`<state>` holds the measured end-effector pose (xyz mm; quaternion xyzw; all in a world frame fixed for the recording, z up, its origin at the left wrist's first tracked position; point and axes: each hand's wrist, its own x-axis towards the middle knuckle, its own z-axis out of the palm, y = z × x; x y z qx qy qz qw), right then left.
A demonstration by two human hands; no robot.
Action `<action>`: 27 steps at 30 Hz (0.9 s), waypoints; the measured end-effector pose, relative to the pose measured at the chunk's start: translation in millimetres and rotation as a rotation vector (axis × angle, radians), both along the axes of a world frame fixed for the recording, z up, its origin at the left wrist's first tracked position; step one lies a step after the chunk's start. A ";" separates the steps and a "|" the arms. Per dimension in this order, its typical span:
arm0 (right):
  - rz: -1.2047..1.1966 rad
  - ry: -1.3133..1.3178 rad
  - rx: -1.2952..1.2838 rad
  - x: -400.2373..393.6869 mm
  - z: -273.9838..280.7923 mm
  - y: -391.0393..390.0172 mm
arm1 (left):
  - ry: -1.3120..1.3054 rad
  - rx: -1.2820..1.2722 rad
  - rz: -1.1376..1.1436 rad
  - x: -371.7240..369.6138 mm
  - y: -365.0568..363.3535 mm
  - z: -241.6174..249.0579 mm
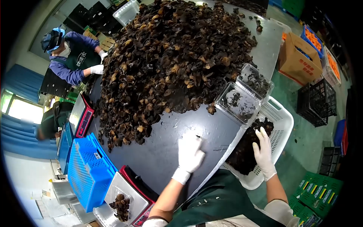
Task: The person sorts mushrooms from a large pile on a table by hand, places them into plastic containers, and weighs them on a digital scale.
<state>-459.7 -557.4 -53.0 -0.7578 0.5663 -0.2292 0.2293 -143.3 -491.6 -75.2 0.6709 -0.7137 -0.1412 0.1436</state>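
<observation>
- Dark fungus (pixel 162 64) is seen, in the head view, heaped over the far part of the worktop (pixel 162 147); a further basket load (pixel 242 155) is held in a white basket (pixel 280 130) beside the near right edge.
- Loose pieces could be sent sliding onto the bare strip of worktop if the lower edge of the heap were pulled too hard, since the slope looks unsupported there.
- Two clear boxes, the nearer box (pixel 236 104) and the farther box (pixel 255 81), are set at the worktop's edge, next to the basket; they could be tipped over it if brushed by a lifted wrist.
- Scraps could be lost to the green floor (pixel 291 151) if the basket's rim were missed.
- A reading on the red-sided scale (pixel 139 200) could be upset if it were leaned on by the left forearm, which is placed close beside it.
- Both hands are gloved and kept well apart. The left hand (pixel 190 153) is held over bare worktop, back upward, fingers partly curled and blurred; whether anything is pinched cannot be told, though a dark fleck is shown at the fingertips.
- The right hand (pixel 264 151) is poised at the basket load, fingers extended, thumb spread, nothing visibly gripped; contact cannot be confirmed.
</observation>
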 end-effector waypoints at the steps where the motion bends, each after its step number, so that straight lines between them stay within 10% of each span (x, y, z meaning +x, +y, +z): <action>1: -0.012 -0.012 0.002 -6.6 2.1 0.6 | 0.007 -0.085 0.301 19.0 -7.4 -12.0; 3: -0.032 -0.040 -0.003 -18.7 -1.4 3.1 | -0.123 -0.037 0.680 65.7 -26.8 -49.5; 6: -0.045 -0.055 0.052 -27.1 -6.8 8.4 | -0.169 -0.023 0.590 79.5 -61.2 -53.6; 12: -0.056 -0.065 0.110 -39.3 -11.2 14.6 | 0.132 -0.287 -0.402 2.4 -54.0 -1.9; 16: -0.086 -0.091 0.141 -51.0 -10.6 20.4 | -0.205 -0.163 0.453 68.5 -63.1 -53.9; 18: -0.082 -0.083 0.128 -52.2 -12.0 19.8 | -0.266 -0.081 0.419 53.9 -66.2 -54.2; 22: -0.055 -0.077 0.087 -42.4 -10.1 11.4 | -0.081 0.125 -0.027 -53.4 -59.6 -1.1; 23: -0.036 -0.074 0.064 -39.8 -12.3 8.6 | 0.092 0.498 -0.227 -83.0 -66.7 27.3; 25: -0.023 -0.078 0.059 -34.1 -8.8 4.5 | 0.220 -0.044 -0.627 -105.3 -19.0 -12.1; 27: -0.008 -0.076 0.047 -36.1 -7.1 1.5 | 0.254 0.118 -0.524 -92.8 -10.9 15.4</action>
